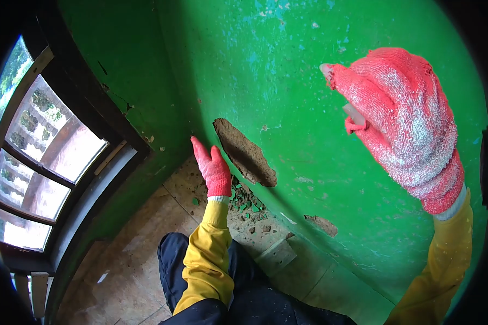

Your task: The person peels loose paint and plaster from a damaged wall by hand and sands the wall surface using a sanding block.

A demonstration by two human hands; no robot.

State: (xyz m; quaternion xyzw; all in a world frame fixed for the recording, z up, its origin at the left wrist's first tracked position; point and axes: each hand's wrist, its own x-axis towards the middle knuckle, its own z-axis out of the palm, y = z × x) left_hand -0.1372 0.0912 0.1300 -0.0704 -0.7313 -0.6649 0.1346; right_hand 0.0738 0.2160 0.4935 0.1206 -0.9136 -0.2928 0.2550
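The left hand (216, 172), fingers spread, grips nothing; the nearest thing, a bare patch (245, 153) at frame centre, lies just rightward, its long axis slanting down-right. Farther off, upper right, the right hand (404, 119) is curled; its contents I cannot tell. Rubble (250, 206) lies below, the window (76, 151) left.

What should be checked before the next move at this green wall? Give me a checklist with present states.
1. Left hand open: ok, fingers extended.
2. Right hand fully covered by its glove: not ok, a pale tip, likely a finger, pokes out.
3. Right hand's grip secure: cannot tell, its inner side is mostly hidden.
4. Wall surface whole: not ok, paint broken away in two patches.
5. Floor free of rubble: not ok.
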